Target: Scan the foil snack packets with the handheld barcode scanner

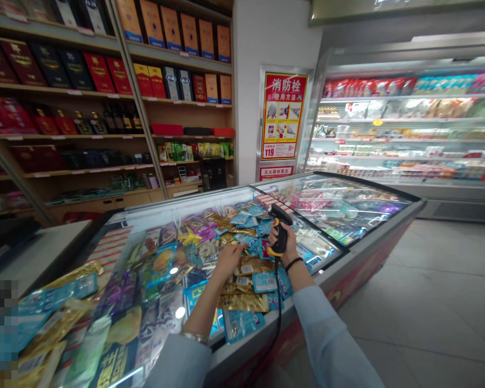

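My right hand grips a black and yellow barcode scanner above the pile, its head tilted up and a black cable hanging below. Beside it, my left hand reaches over the snack packets, fingers closed together at the edge of a small snack packet; the fingertips are partly hidden. Gold packets and blue packets lie heaped around both hands on the glass top of a chest freezer. Several show white barcode labels. A blue packet lies at the front edge.
More gold and blue packets lie at the near left. Boxed goods fill wooden shelves behind. A red sign hangs on the wall, with a lit refrigerated display at the right. Tiled floor runs along the freezer's right side.
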The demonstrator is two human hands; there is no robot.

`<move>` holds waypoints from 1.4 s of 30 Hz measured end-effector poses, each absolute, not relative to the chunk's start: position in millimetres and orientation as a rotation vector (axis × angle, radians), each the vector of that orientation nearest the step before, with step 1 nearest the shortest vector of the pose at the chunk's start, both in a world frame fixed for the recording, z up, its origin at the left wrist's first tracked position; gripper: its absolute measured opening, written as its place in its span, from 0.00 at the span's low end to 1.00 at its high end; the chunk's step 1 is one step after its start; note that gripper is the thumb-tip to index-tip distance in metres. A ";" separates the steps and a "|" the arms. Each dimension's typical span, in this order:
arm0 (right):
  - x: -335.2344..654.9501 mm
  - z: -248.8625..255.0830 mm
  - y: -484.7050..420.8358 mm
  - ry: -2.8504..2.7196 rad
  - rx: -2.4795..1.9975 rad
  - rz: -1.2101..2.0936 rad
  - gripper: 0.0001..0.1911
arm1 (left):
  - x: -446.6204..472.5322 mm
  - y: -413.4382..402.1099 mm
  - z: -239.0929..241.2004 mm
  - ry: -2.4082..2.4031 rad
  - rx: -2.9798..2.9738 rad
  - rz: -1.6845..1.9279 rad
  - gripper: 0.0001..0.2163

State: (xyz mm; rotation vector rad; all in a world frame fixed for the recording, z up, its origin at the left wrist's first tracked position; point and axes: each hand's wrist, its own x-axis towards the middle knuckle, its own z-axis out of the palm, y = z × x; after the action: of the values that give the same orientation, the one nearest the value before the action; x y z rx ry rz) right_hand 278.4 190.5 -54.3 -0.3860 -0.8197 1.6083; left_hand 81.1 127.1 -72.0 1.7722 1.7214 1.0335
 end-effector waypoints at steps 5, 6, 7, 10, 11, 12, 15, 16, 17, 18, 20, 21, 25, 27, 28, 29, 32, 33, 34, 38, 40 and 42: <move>277.1 -54.9 190.1 -0.798 -0.368 1.626 0.10 | 82.4 121.6 -66.6 1.798 1.847 1.001 0.23; 277.3 -55.0 189.8 -0.792 -0.357 1.631 0.10 | 82.2 120.5 -65.4 1.811 1.861 0.997 0.23; 277.7 -54.9 189.5 -0.790 -0.347 1.635 0.10 | 81.7 119.8 -64.3 1.819 1.860 1.010 0.23; 279.2 -51.5 189.6 -0.801 -0.335 1.637 0.10 | 78.0 120.1 -63.3 1.785 1.760 1.146 0.19; 279.2 -49.2 190.3 -0.803 -0.334 1.633 0.10 | 75.9 121.1 -63.9 1.760 1.698 1.212 0.17; 278.9 -46.3 191.5 -0.805 -0.334 1.630 0.10 | 73.6 122.3 -65.1 1.735 1.625 1.274 0.16; 274.0 -36.5 197.6 -0.818 -0.326 1.638 0.10 | 66.4 127.0 -71.3 1.710 1.416 1.404 0.14; 271.1 -33.7 200.0 -0.830 -0.324 1.650 0.10 | 64.6 128.8 -74.1 1.719 1.363 1.440 0.14; 267.8 -31.6 202.2 -0.845 -0.326 1.660 0.10 | 63.2 130.7 -77.3 1.728 1.314 1.476 0.13; 264.4 -30.3 204.0 -0.862 -0.329 1.667 0.11 | 62.2 132.8 -80.6 1.733 1.266 1.511 0.13; 258.1 -30.3 205.9 -0.903 -0.347 1.676 0.11 | 61.0 137.0 -86.7 1.700 1.146 1.564 0.13; 255.8 -31.3 205.9 -0.927 -0.358 1.681 0.12 | 60.1 138.9 -88.9 1.655 1.089 1.570 0.13; 253.7 -37.2 201.3 -1.016 -0.365 1.697 0.14 | 47.2 142.0 -86.1 1.455 1.028 1.486 0.15; 256.0 -38.2 198.1 -1.052 -0.352 1.686 0.14 | 33.9 139.5 -77.3 1.467 1.124 1.437 0.11; 257.4 -37.7 196.6 -1.068 -0.351 1.674 0.15 | 26.8 137.5 -71.9 1.530 1.185 1.433 0.08; 258.8 -36.8 195.2 -1.084 -0.354 1.661 0.15 | 20.2 135.0 -66.5 1.626 1.245 1.449 0.05; 261.7 -32.0 191.2 -1.147 -0.386 1.625 0.17 | 8.6 127.4 -53.3 1.938 1.374 1.647 0.08; 262.0 -30.4 189.8 -1.175 -0.400 1.618 0.18 | 8.2 125.5 -50.6 1.988 1.408 1.733 0.11; 261.9 -29.1 188.3 -1.207 -0.411 1.613 0.19 | 9.2 124.0 -48.8 2.002 1.441 1.809 0.13; 258.3 -27.6 182.5 -1.314 -0.426 1.614 0.18 | 18.3 122.6 -47.7 1.909 1.545 1.949 0.16; 256.0 -28.1 180.2 -1.338 -0.420 1.630 0.16 | 21.2 123.7 -48.8 1.849 1.539 1.978 0.16; 254.6 -28.6 178.7 -1.343 -0.411 1.649 0.16 | 22.0 125.6 -50.3 1.794 1.491 2.001 0.15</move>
State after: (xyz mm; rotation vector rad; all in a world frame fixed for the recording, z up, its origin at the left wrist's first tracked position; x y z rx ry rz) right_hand 254.6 178.7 -28.6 -0.4113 -1.3429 1.6488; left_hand 22.0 125.6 -50.3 1.4910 1.7944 2.0011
